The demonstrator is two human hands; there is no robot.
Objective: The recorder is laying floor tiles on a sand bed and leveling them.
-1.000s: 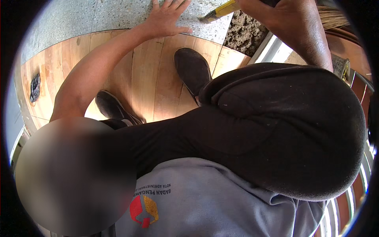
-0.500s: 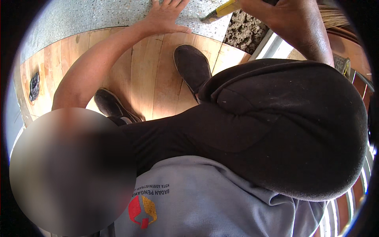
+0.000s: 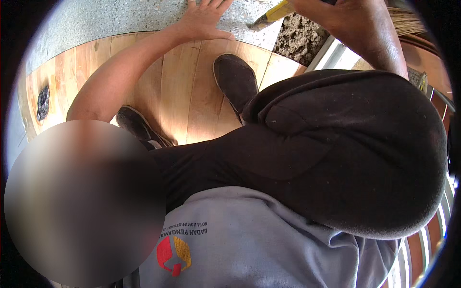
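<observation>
My left hand (image 3: 204, 21) lies flat with fingers spread on a grey speckled terrazzo tile (image 3: 144, 14), near its edge by the wooden boards. My right hand (image 3: 353, 24) is closed around a yellow tool (image 3: 277, 12) whose dark, worn end slants down to the left over the tile. Whether that end touches the tile I cannot tell. The tool's other end is hidden by my hand and the picture's top edge. Beside the tile, below the tool, is a bed of rough grey-brown mortar (image 3: 300, 41).
Wooden boards (image 3: 175, 96) lie under my dark shoes (image 3: 235, 79). A pale ledge (image 3: 329, 53) borders the mortar. Straw bristles (image 3: 406, 21) show at the upper right. A crumpled black plastic piece (image 3: 43, 103) rests on the boards at far left.
The yellow tool's worn end has shifted slightly right over the tile. My left hand stays spread in nearly the same place, and the view has moved slightly.
</observation>
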